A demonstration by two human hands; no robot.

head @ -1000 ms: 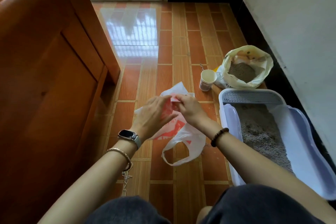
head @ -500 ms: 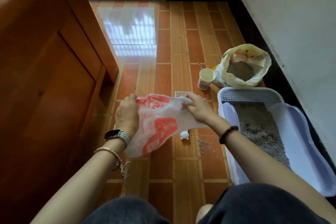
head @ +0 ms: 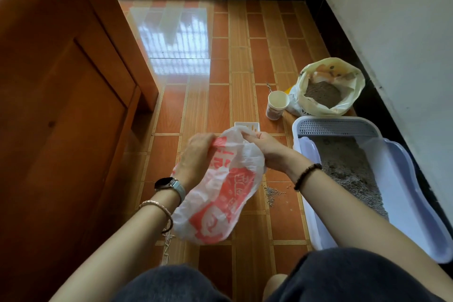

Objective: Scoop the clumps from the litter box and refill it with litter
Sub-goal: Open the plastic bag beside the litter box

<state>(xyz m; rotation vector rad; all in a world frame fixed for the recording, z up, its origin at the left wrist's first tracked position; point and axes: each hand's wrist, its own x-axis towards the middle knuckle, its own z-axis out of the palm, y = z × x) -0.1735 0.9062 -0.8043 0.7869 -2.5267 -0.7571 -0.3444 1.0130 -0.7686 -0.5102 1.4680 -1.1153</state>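
A white plastic bag with red print (head: pixel 220 193) hangs in front of me above the tiled floor. My left hand (head: pixel 196 157) grips its top edge on the left, and my right hand (head: pixel 267 147) pinches the top edge on the right. The pale lilac litter box (head: pixel 402 193) lies on the floor to the right, with grey litter (head: pixel 348 169) inside and a slotted grate at its far end. Beyond it stands an open yellowish litter sack (head: pixel 343 73) holding grey litter. A white scoop (head: pixel 247 126) peeks out behind the bag.
A paper cup (head: pixel 277 104) stands left of the litter sack. Spilled litter grains (head: pixel 272 191) lie on the floor beside the box. A wooden cabinet (head: pixel 61 105) fills the left side. A white wall (head: pixel 404 44) with a black skirting runs along the right.
The bag was bunched between my hands, then pulled apart. Now it hangs lower and fuller, and my hands have come closer together at its top.
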